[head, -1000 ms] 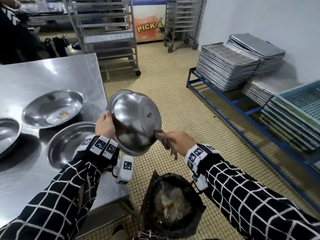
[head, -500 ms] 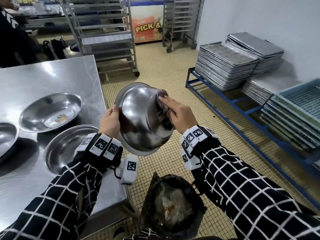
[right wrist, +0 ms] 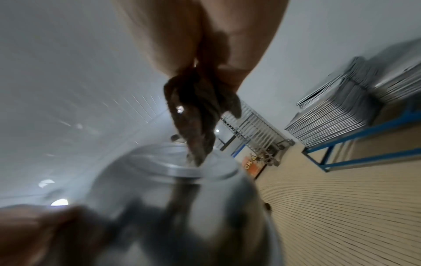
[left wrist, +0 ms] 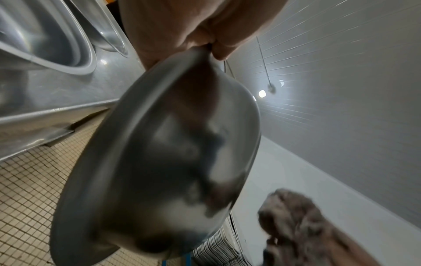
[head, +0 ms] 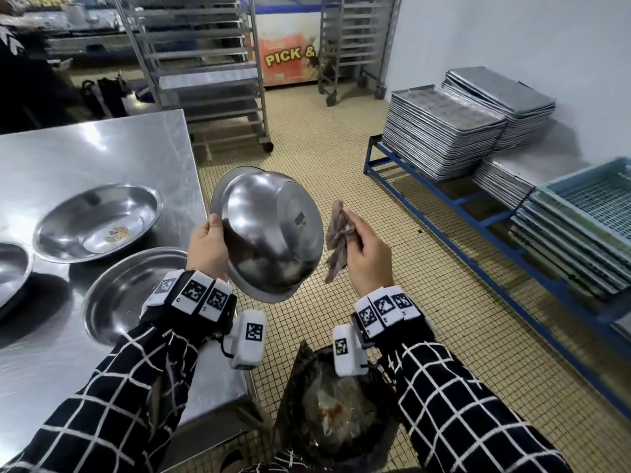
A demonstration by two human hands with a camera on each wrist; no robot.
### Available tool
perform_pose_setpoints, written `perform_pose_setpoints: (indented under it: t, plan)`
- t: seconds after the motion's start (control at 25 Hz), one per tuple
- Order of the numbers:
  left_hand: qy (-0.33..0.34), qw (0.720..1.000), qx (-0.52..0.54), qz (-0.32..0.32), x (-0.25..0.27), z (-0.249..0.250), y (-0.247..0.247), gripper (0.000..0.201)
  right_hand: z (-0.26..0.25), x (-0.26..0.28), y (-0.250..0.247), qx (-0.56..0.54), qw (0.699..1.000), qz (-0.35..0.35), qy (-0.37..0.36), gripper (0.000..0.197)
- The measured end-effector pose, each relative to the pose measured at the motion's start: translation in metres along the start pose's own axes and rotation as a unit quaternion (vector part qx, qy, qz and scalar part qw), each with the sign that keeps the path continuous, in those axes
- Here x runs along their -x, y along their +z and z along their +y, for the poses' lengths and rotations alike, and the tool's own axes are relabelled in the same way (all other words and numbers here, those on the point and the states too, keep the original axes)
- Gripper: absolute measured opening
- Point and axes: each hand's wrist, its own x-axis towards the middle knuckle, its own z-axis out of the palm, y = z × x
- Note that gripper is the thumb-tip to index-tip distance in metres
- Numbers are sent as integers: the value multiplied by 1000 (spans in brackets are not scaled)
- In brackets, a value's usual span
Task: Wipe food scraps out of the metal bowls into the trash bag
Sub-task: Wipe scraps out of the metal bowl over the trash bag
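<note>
My left hand (head: 208,244) grips the rim of a metal bowl (head: 269,233), held in the air upside down with its base toward me. In the left wrist view the same bowl (left wrist: 159,171) hangs from my fingers. My right hand (head: 365,254) holds a crumpled brownish rag (head: 336,233) just right of the bowl, apart from it. The rag (right wrist: 196,115) dangles above the bowl's base (right wrist: 182,198) in the right wrist view. The black trash bag (head: 334,414) stands open on the floor below both hands, with scraps inside.
A steel table (head: 85,158) at left carries three more metal bowls: one with scraps (head: 99,223), one near my left wrist (head: 126,295), one at the left edge (head: 10,271). Stacked trays (head: 440,131) and blue crates (head: 587,213) sit on a blue rack at right. Wheeled racks (head: 201,63) stand behind.
My right hand went from the bowl's lower rim up across its base with the rag, then pulled away to the right. The bowl stays up in my left hand.
</note>
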Motion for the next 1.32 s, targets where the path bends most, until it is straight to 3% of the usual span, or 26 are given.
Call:
perform_pose_setpoints:
  t: [0.08,0.16,0.24,0.36,0.44,0.56,0.76,0.88,0.96,1.04,1.16,1.24,1.32]
  plan:
    - [-12,1000,2,-24,6,-5,4,35,-15,10,15,-3,997,2,-77,42]
    - [-26,998,11,-56,18,-4,10,35,-23,24,34,69,976,-55,-198,46]
    - [-25,996,21,-80,29,-2,14,35,-21,17,41,123,958,-61,-250,49]
    - [-21,992,65,-102,36,3,14,30,-17,-23,29,132,976,-25,-172,50]
    - [-22,991,83,-99,36,6,12,28,-3,-42,12,128,986,-38,-96,49]
    - [-22,993,89,-81,32,9,9,29,27,-22,2,104,992,-55,-45,49]
    - [-20,997,58,-47,36,7,9,29,23,50,30,107,981,-83,-138,57]
    - [-16,997,49,-60,42,4,9,30,-6,39,39,98,965,-75,-230,53]
    - [-8,997,42,-69,45,4,9,29,-21,16,38,114,959,-55,-254,51]
    - [16,997,24,-69,46,8,9,28,-27,-9,29,109,969,-35,-218,51]
    - [42,997,15,-59,42,11,5,28,-8,-25,6,101,989,-55,-88,50]
    - [37,998,8,-44,40,11,1,30,14,-12,-2,90,994,-63,-20,50]
    - [27,999,-6,-24,41,11,2,34,33,16,3,85,995,-52,-22,50]
